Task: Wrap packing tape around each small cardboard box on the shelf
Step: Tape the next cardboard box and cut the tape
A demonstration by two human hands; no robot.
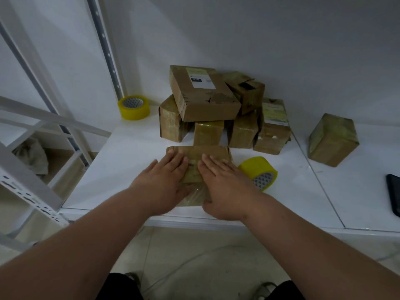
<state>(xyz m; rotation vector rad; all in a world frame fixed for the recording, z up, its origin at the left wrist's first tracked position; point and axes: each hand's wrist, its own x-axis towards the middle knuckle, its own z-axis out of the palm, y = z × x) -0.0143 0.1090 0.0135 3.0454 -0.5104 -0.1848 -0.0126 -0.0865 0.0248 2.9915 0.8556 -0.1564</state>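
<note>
Both hands flat, fingers straight, pressing down on a taped cardboard box (195,158) at the shelf's (121,161) front edge, 6 o'clock of the pile. Left hand (164,180) covers the box's left half, right hand (225,187) the right half; neither grips anything. Yellow tape roll (259,173) lies tilted just beside the right hand at 3 o'clock. Second tape roll (133,107) sits flat at 10 o'clock by the shelf post. Pile of taped boxes (223,111) at 12 o'clock, touching each other. Lone box (333,139) at 2 o'clock, well apart. Dark phone (394,193) at far 3 o'clock edge.
</note>
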